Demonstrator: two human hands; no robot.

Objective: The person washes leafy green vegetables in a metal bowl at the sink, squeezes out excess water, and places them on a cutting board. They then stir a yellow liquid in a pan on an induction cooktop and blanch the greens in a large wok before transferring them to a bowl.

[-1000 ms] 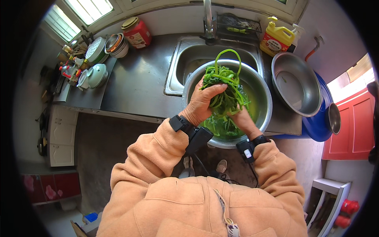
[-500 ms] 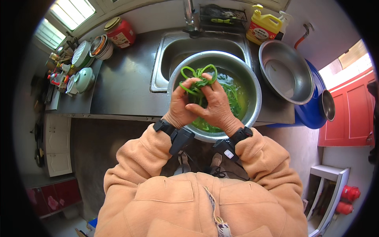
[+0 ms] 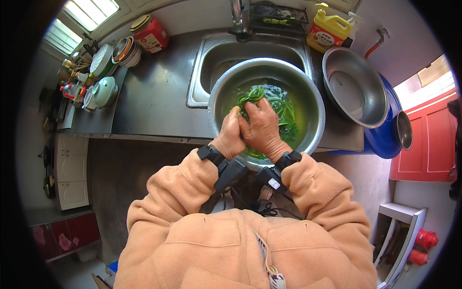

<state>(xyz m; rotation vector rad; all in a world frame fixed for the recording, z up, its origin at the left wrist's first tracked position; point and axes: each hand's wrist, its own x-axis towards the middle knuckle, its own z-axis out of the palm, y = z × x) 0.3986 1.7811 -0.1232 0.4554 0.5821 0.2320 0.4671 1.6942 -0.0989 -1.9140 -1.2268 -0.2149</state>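
Note:
A wide metal basin [image 3: 315,103] with greenish water rests over the front of the sink. Inside its rim, my left hand [image 3: 231,134] and my right hand [image 3: 263,124] press together around a bunch of long-stemmed leafy greens [image 3: 253,95]. Both hands are closed on that bunch, and its looped stems stick out beyond the fingers. More loose greens [image 3: 287,113] float in the water to the right of my hands. The part of the bunch between my palms is hidden.
Behind the basin are the steel sink [image 3: 204,72] and faucet [image 3: 239,21]. An empty metal bowl [image 3: 353,86] sits at the right on a blue tub [image 3: 380,142], near a yellow jug [image 3: 329,30]. Bowls [image 3: 129,53], a red container [image 3: 150,34] and a lidded pot [image 3: 105,91] stand left.
My hands have lowered toward the water and come closer together. The bunch of greens has become more compact, with fewer loops sticking out.

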